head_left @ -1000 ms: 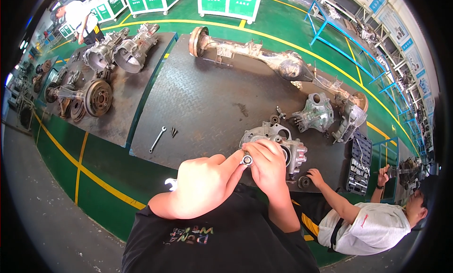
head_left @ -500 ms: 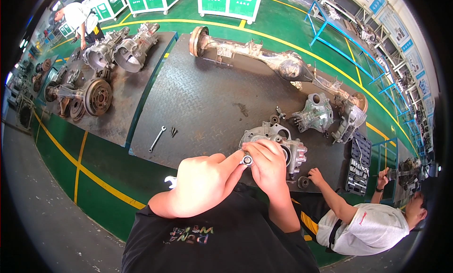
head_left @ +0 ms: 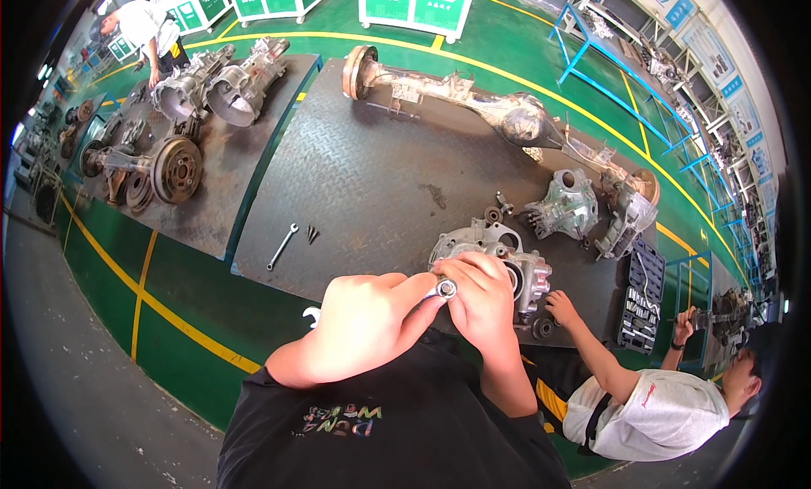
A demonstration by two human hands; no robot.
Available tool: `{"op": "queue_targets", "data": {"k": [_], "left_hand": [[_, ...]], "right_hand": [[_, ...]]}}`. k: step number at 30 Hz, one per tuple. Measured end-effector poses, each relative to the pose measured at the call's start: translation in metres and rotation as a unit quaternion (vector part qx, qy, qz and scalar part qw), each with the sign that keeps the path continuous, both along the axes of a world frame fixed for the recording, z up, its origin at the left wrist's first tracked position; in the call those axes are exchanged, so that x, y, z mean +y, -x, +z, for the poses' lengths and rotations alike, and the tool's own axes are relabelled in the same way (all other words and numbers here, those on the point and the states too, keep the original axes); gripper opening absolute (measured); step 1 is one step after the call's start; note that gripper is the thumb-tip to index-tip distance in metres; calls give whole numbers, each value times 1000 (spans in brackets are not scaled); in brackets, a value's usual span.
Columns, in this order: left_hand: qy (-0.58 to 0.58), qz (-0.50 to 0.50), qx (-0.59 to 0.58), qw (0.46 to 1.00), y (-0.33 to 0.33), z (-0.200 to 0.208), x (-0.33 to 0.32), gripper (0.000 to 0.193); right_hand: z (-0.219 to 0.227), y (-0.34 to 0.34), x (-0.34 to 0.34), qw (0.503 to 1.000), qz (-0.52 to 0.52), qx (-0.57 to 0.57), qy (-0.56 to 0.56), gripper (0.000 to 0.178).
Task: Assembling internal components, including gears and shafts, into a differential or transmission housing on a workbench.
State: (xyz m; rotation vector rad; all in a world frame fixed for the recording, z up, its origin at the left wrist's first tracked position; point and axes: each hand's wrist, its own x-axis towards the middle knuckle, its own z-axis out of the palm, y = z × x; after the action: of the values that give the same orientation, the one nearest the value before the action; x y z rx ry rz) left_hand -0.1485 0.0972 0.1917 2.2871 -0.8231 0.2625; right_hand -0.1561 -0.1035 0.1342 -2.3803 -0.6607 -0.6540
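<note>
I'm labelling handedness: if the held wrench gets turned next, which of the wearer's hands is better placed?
Probably the left hand: it wraps most of the wrench, whose open end shows behind it. The right hand has its fingers at the ring end, seemingly better for steadying.

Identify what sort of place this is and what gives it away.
Probably a vehicle-repair workshop or training shop: a long axle on a metal-topped bench, a bare metal casing near it, and an open tool case.
</note>
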Motion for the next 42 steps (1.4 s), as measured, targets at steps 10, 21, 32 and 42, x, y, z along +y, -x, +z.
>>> {"op": "queue_targets", "data": {"k": [10, 21, 32, 42], "left_hand": [[288, -104, 184, 934, -12, -29, 22, 35], [325, -89, 246, 909, -16, -89, 2, 16], [261, 129, 347, 892, -44, -217, 78, 33], [-8, 439, 311, 843, -62, -420, 208, 22]], "right_hand": [[0, 2, 2, 999, -7, 12, 47, 20], [0, -2, 8, 994, 11, 26, 105, 19], [2, -5, 8, 992, 7, 58, 116, 15], [0, -10, 18, 988, -37, 87, 124, 12]]}}
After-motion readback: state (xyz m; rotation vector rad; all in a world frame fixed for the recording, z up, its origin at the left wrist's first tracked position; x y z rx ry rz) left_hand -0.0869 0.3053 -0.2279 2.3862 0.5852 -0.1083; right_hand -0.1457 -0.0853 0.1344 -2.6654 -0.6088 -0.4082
